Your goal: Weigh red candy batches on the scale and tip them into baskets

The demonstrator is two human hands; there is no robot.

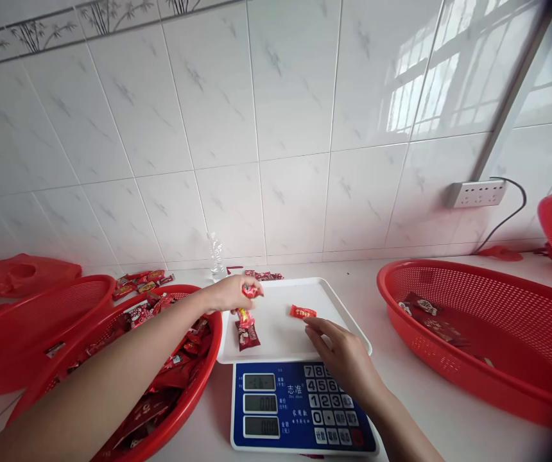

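My left hand (pixel 232 294) is closed over the left side of the white weighing tray (pixel 280 346), with a small red candy packet (pixel 251 290) in its fingers. Just below the hand, a red and yellow candy packet (pixel 245 317) and a dark red snack packet (pixel 248 336) lie on the tray. My right hand (pixel 341 350) reaches over the tray's front right edge. Its thumb and forefinger are pinched at the lower edge of a bright red candy packet (pixel 303 312). The tray sits on a digital scale (pixel 300 410) with a blue keypad panel, partly covered by my right hand.
A red basket (pixel 215 359) full of packets stands at the left, under my left forearm. Another red basket (pixel 97 285) is beyond it. At right, a red basket (pixel 449 276) holds a few packets. A clear bottle (pixel 215 256) and loose packets (pixel 141 282) are near the wall.
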